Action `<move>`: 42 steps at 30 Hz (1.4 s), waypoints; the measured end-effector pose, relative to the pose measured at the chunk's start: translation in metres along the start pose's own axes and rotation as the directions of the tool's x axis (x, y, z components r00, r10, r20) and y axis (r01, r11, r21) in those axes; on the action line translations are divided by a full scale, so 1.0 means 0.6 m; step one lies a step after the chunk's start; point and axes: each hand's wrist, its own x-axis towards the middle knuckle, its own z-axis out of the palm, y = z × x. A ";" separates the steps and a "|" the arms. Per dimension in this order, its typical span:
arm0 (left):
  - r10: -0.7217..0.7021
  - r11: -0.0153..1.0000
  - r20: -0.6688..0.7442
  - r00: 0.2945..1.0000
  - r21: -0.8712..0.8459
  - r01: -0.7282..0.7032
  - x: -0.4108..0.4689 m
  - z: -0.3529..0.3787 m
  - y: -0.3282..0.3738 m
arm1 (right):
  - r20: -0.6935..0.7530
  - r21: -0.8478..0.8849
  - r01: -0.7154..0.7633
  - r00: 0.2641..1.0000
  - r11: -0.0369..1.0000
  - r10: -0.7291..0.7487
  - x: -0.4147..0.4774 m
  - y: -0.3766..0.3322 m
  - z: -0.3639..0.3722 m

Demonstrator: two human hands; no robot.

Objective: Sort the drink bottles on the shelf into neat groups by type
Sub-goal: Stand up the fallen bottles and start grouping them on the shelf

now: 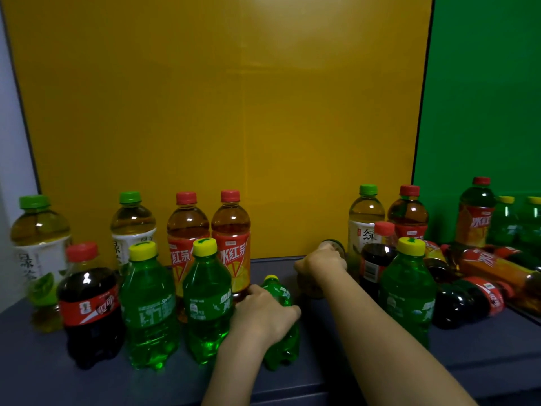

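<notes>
My left hand (263,315) grips a green soda bottle with a yellow cap (281,291), upright on the dark shelf (336,373), just right of two matching green sodas (149,306) (206,300). My right hand (320,263) is closed around a bottle (332,246) further back; its type is hidden by the hand. A cola bottle (89,303) stands at the left front. Two green-tea bottles (38,253) (133,227) and two iced-tea bottles (187,230) (231,230) stand behind.
At the right stand a green tea (366,218), an iced tea (408,212), a cola (376,259) and a green soda (408,291). Beyond them several cola and iced-tea bottles lie on their sides (483,268). A yellow back panel (219,112) closes the shelf.
</notes>
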 end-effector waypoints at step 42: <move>0.291 0.798 -0.574 0.765 -0.296 -0.525 -0.028 0.064 -0.041 | -0.367 0.595 0.554 0.832 0.582 -0.416 -0.107 0.104 0.072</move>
